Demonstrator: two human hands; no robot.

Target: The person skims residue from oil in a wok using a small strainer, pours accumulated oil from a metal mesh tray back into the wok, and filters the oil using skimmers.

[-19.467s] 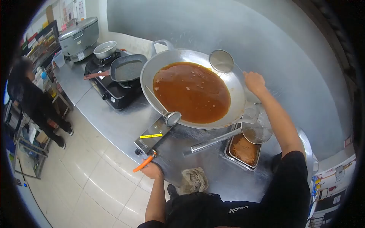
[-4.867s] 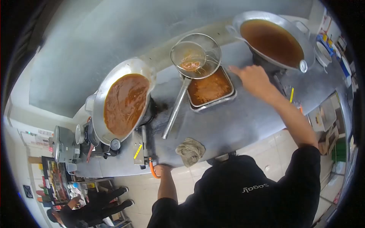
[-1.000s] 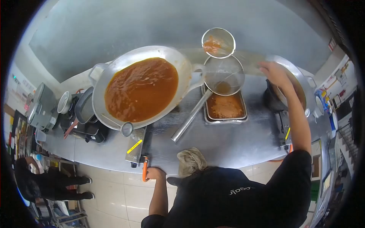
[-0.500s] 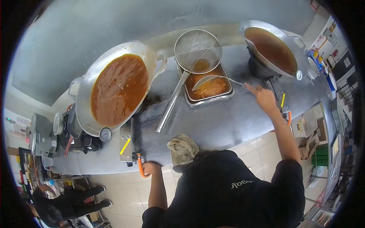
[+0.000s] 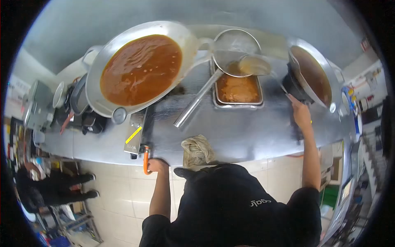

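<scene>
My right hand (image 5: 301,115) is closed around the thin handle of a ladle (image 5: 255,65). The ladle's bowl, smeared by motion, overlaps the right side of a round mesh strainer (image 5: 237,43) and holds something yellowish brown. Below it sits a rectangular metal tray (image 5: 240,106) with orange-brown contents (image 5: 238,88). The strainer's long metal handle slants down to the left over the counter. My left hand (image 5: 157,165) is at the counter's front edge, right beside an orange hose (image 5: 146,159); its fingers are mostly hidden.
A large wok (image 5: 92,88) of reddish-brown liquid stands on a burner (image 5: 132,142) to the left, with a dial thermometer (image 5: 119,115) at its rim. Another wok (image 5: 294,45) is at the right. A crumpled cloth (image 5: 197,150) lies at the counter's front edge. A person (image 5: 53,187) stands at lower left.
My right hand has lifted the ladle out of the tray, up beside the strainer. My left hand stays by the hose. The whole view has shifted.
</scene>
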